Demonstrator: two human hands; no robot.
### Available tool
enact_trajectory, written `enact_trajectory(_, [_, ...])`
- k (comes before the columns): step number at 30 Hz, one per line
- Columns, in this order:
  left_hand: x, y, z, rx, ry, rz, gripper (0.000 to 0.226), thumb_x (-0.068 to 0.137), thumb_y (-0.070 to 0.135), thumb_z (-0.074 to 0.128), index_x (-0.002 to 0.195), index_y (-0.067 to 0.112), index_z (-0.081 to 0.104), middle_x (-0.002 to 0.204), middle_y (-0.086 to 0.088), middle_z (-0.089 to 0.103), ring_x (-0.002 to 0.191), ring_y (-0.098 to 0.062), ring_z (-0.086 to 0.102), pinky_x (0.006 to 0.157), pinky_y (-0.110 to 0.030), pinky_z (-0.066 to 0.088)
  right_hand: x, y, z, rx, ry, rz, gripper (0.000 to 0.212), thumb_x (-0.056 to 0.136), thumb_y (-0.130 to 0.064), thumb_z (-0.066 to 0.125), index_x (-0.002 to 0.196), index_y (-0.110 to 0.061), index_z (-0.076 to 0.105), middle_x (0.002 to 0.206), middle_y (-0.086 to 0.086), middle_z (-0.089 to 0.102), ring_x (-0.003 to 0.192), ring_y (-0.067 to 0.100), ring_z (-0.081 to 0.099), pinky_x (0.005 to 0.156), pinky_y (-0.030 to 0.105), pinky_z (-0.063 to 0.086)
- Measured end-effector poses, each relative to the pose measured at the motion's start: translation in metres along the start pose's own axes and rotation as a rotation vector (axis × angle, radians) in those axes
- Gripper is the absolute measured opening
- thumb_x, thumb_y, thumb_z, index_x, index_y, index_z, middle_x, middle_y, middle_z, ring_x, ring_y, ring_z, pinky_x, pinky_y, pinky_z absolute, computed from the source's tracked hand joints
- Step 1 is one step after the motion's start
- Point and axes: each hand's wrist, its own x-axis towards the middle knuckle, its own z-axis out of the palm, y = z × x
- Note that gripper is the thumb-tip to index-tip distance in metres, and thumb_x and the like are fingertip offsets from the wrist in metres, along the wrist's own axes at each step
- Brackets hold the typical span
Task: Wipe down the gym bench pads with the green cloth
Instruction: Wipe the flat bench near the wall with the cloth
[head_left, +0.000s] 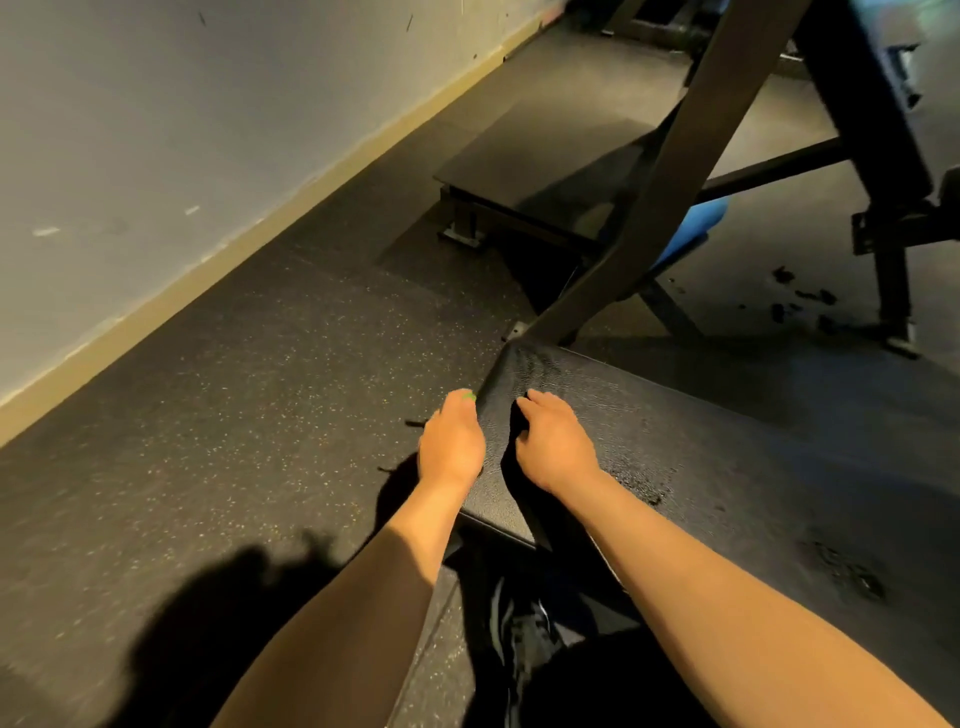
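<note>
Black bench pad (701, 457): both hands at its left edge, near the far corner. Right hand (556, 447) rests on top, fingers loosely curled, holding nothing evident. Left hand (451, 441) curls over the edge, gripping the green cloth (470, 397); only a sliver shows past the fingertips. Risk: bunched cloth, so skin wipes instead of fabric.

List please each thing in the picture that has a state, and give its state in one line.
Green cloth: almost hidden, only a sliver shows at the left hand's fingertips.
Left hand: at the bench pad's left edge, over the cloth.
Right hand: rests on the pad, fingers bent, holding nothing.
Black bench pad: flat, marked with dark wet-looking speckles.
Blue pad: behind, partly hidden by a black frame bar.
</note>
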Motion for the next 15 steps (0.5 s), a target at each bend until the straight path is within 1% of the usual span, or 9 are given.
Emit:
enact_trajectory(2, [0.017,0.021,0.005,-0.052,0.011,0.087,0.045,0.107,0.028,0.023,0.144,0.021,0.048,0.138,-0.006,0.057,0.125,-0.028,0.051,0.101,-0.042,0.040,0.014,0.007,-0.001,-0.039,0.057,0.029,0.046,0.092,-0.014,0.050,0.138,-0.008,0.049,0.149,0.008,0.042,0.144,0.030,0.029,0.114,0.041,0.032])
enact_trajectory(4, [0.040,0.040,0.011,-0.067,-0.012,0.148,0.047,0.108,0.029,0.024,0.149,0.020,0.045,0.148,-0.005,0.051,0.134,-0.026,0.046,0.106,-0.038,0.036,0.028,0.011,-0.002,-0.056,0.055,0.069,0.051,0.093,-0.019,0.052,0.143,-0.011,0.045,0.154,0.007,0.038,0.146,0.030,0.026,0.115,0.044,0.031])
enact_trajectory(5, [0.052,0.048,0.014,-0.080,-0.023,0.171,0.047,0.109,0.029,0.025,0.150,0.019,0.043,0.151,-0.005,0.048,0.136,-0.025,0.044,0.107,-0.036,0.033,0.035,0.011,-0.001,-0.044,0.065,0.073,0.049,0.091,-0.019,0.052,0.140,-0.012,0.049,0.151,0.006,0.042,0.143,0.029,0.030,0.112,0.045,0.034])
enact_trajectory(8, [0.097,0.072,0.034,-0.024,-0.098,0.212,0.049,0.108,0.029,0.024,0.155,0.019,0.034,0.157,-0.003,0.040,0.141,-0.025,0.038,0.103,-0.032,0.030,0.052,0.018,-0.002,0.072,0.135,0.076,0.030,0.083,-0.012,0.051,0.111,-0.020,0.062,0.119,-0.001,0.059,0.116,0.026,0.052,0.086,0.042,0.048])
enact_trajectory(10, [0.123,0.080,0.050,0.150,-0.142,0.244,0.049,0.108,0.024,0.022,0.156,0.018,0.032,0.157,-0.005,0.040,0.141,-0.028,0.040,0.106,-0.036,0.032,0.058,0.030,-0.004,0.186,0.136,0.102,0.030,0.081,-0.007,0.046,0.101,-0.024,0.061,0.107,-0.006,0.058,0.096,0.022,0.054,0.069,0.037,0.045])
enact_trajectory(11, [0.129,0.083,0.055,0.250,-0.138,0.247,0.048,0.107,0.019,0.025,0.154,0.016,0.035,0.153,-0.008,0.045,0.137,-0.032,0.045,0.105,-0.040,0.036,0.059,0.035,-0.006,0.227,0.127,0.105,0.033,0.081,-0.005,0.044,0.101,-0.025,0.061,0.106,-0.007,0.057,0.092,0.020,0.052,0.067,0.035,0.041])
enact_trajectory(13, [0.130,0.084,0.062,0.383,-0.101,0.243,0.050,0.102,0.011,0.031,0.152,0.016,0.039,0.145,-0.014,0.053,0.128,-0.037,0.052,0.100,-0.043,0.044,0.060,0.045,-0.005,0.294,0.116,0.095,0.036,0.082,-0.007,0.042,0.105,-0.025,0.062,0.110,-0.007,0.057,0.096,0.021,0.053,0.069,0.033,0.038])
enact_trajectory(14, [0.129,0.082,0.064,0.398,-0.091,0.243,0.052,0.102,0.009,0.032,0.153,0.016,0.036,0.145,-0.014,0.052,0.128,-0.036,0.052,0.100,-0.043,0.044,0.060,0.048,-0.003,0.318,0.114,0.087,0.038,0.084,-0.009,0.041,0.111,-0.025,0.062,0.117,-0.005,0.058,0.105,0.024,0.054,0.074,0.035,0.041])
enact_trajectory(15, [0.126,0.079,0.063,0.395,-0.089,0.240,0.053,0.102,0.010,0.033,0.155,0.016,0.033,0.147,-0.014,0.050,0.130,-0.035,0.050,0.102,-0.043,0.043,0.060,0.049,-0.001,0.320,0.105,0.083,0.042,0.087,-0.011,0.041,0.123,-0.023,0.061,0.130,-0.002,0.057,0.120,0.025,0.052,0.086,0.037,0.044])
